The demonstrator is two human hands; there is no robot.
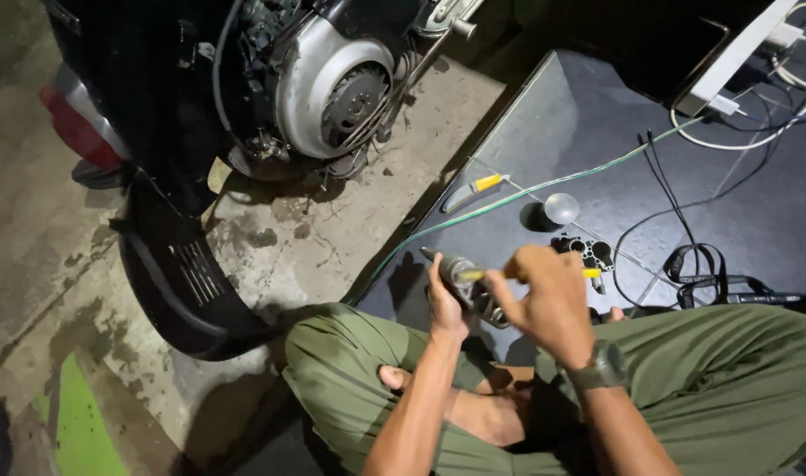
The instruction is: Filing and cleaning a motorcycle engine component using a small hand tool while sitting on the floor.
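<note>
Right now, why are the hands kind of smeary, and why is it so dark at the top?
In the head view, the right hand is smeared by motion blur, as is the metal part the left hand holds; bright light falls on the scooter engine cover and glints off it, while the top edge fades into deep shadow and the dark mat shows a soft sheen.

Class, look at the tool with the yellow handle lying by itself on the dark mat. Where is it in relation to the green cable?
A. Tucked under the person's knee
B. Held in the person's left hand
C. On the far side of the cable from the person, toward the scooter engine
C: the yellow-handled tool lies just beyond the green cable, on the side of the dark mat nearer the scooter engine.
</note>
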